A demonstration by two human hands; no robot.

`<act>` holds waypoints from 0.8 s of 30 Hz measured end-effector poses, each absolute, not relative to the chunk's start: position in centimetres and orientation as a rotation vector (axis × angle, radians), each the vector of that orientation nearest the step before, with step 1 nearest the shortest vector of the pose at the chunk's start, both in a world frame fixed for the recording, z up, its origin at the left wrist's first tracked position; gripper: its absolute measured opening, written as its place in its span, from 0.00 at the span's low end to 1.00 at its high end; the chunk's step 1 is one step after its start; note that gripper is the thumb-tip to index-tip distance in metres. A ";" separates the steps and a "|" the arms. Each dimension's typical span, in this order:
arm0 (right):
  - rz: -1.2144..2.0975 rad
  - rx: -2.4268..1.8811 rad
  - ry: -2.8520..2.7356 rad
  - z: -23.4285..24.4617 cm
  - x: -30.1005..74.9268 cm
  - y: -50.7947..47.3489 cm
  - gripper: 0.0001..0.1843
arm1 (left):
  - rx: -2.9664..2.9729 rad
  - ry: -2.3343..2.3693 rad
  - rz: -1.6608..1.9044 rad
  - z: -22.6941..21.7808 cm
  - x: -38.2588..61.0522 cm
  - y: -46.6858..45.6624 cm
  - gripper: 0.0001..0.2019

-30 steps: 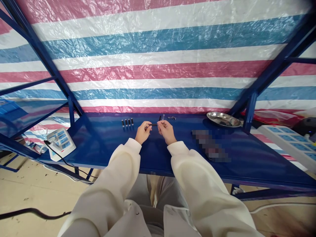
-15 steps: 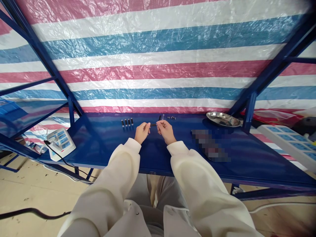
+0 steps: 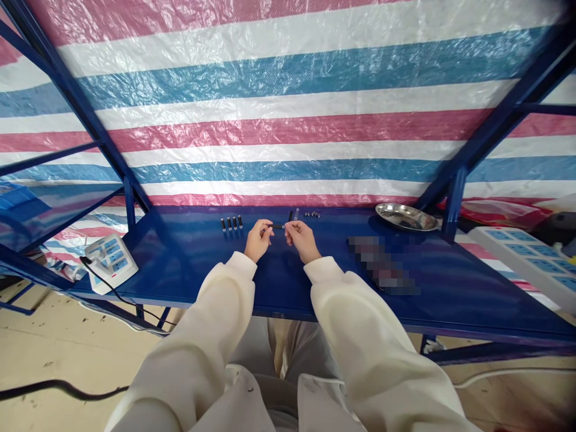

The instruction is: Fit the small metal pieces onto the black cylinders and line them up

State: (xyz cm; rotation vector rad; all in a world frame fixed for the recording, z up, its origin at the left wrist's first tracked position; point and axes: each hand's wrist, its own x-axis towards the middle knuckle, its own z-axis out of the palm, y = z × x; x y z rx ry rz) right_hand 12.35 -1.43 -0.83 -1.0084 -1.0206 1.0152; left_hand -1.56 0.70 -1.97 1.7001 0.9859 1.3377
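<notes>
1. Head view is showing you sitting at a blue metal shelf (image 3: 189,264), with both cream sleeves reaching forward over its surface.
2. Your left hand (image 3: 258,240) is pinching one end of a thin dark stick (image 3: 278,227) between thumb and fingertips, the remaining fingers curling in.
3. Your right hand (image 3: 302,240) is pinching the other end in the same way, so the stick is lying level between the two hands, just above the shelf.
4. Both hands are sitting close together near the back middle of the shelf, thumbs pointing toward each other.
5. Four small dark upright pieces (image 3: 231,224) are standing in a row just to the left of your left hand.
6. A small clear upright tube (image 3: 296,213) is standing just behind your right hand, and a cluster of tiny dark bits (image 3: 312,215) is lying beside it to the right.
7. A shiny metal dish (image 3: 407,217) is resting well to the right, near the blue upright post.
8. A white power strip (image 3: 110,260) is sitting at the shelf's left edge, its black cable trailing down.
9. A striped tarp (image 3: 288,102) is hanging behind everything.
</notes>
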 end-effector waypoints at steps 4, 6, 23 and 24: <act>0.980 -0.984 -1.058 -1.0 12.4 -1.3 0.19 | 1.702 1.006 1.333 -1.9 -1.6 0.6 0.08; 0.970 -0.978 -1.069 -1.0 12.4 -1.4 0.19 | 1.718 1.031 1.337 -1.7 -1.6 0.4 0.08; 0.517 -1.149 -1.727 -1.5 13.4 -1.4 0.11 | 1.678 1.342 1.459 -0.6 -1.9 -0.4 0.19; 0.421 -1.183 -1.797 -1.7 13.6 -1.4 0.09 | 1.693 1.369 1.477 -0.6 -2.0 -0.4 0.19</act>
